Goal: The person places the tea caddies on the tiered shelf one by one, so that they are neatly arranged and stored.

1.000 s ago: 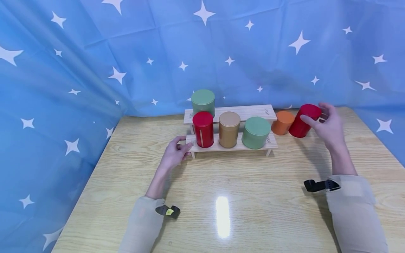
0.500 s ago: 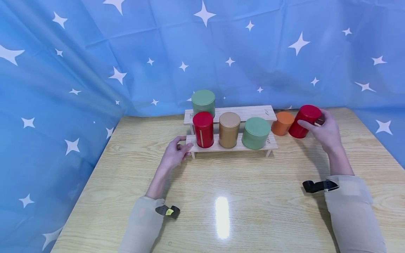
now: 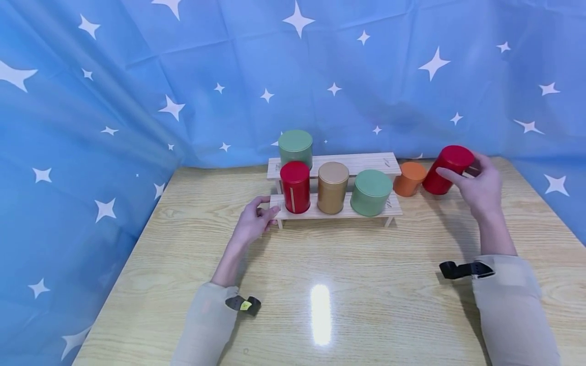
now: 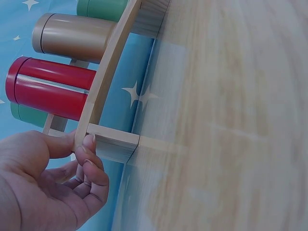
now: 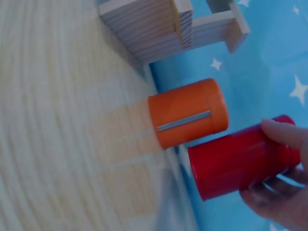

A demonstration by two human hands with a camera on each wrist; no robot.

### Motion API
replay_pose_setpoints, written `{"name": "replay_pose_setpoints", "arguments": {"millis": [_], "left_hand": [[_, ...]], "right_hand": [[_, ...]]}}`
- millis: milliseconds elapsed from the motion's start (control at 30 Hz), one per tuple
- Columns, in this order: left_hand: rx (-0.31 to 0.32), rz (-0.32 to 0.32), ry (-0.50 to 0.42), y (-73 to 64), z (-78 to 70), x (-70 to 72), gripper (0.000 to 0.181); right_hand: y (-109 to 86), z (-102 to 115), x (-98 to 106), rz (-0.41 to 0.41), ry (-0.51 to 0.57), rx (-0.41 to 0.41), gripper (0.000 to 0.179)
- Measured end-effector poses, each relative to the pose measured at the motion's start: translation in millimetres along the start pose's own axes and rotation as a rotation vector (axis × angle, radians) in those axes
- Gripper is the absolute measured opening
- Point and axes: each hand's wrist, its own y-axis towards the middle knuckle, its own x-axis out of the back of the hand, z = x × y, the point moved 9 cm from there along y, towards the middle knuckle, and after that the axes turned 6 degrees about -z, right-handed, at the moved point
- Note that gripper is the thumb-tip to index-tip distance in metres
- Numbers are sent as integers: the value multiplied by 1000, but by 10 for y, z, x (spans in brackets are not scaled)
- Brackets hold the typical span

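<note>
My right hand [image 3: 485, 190] grips a red canister [image 3: 448, 170] near its lid, thumb on one side and fingers round the other. In the right wrist view this red canister [image 5: 236, 161] leans a little, its base raised off the tabletop. Right beside it an orange canister [image 3: 410, 179] stands upright on the table. At the left end of the two-tier wooden rack, my left hand [image 3: 251, 221] pinches the lower shelf [image 4: 103, 72] between thumb and fingers. That shelf bears another red canister [image 3: 295, 188], a gold canister [image 3: 332, 188] and a green canister [image 3: 371, 193].
On the rack's upper shelf [image 3: 352, 161] a second green canister [image 3: 295, 145] stands at the left end. Behind the table [image 3: 284, 284] hangs a blue curtain [image 3: 256, 61] with white stars. Light glares off the tabletop near the front.
My right hand's fingers have closed round the red canister, and it has risen slightly and shifted right, away from the orange one. My left hand stays put on the rack.
</note>
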Motion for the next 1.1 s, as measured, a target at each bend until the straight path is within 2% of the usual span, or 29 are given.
{"name": "replay_pose_setpoints", "arguments": {"millis": [167, 367, 500, 767, 900, 1100], "left_hand": [[2, 1, -3, 0, -3, -4, 47], [-2, 0, 0, -2, -18, -10, 47], [-8, -2, 2, -5, -29, -5, 47], [5, -1, 10, -11, -11, -3, 47], [-1, -2, 10, -14, -14, -4, 46], [1, -3, 1, -15, -18, -6, 45]], "right_hand": [[-43, 146, 70, -37, 36, 3, 74], [-117, 389, 142, -75, 147, 30, 71], [-181, 539, 162, -85, 258, 43, 69], [-329, 856, 74, -26, 608, 47, 61], [-408, 1056, 12, -1, 652, 100, 59], [-495, 1281, -162, 47, 646, 158, 60]]}}
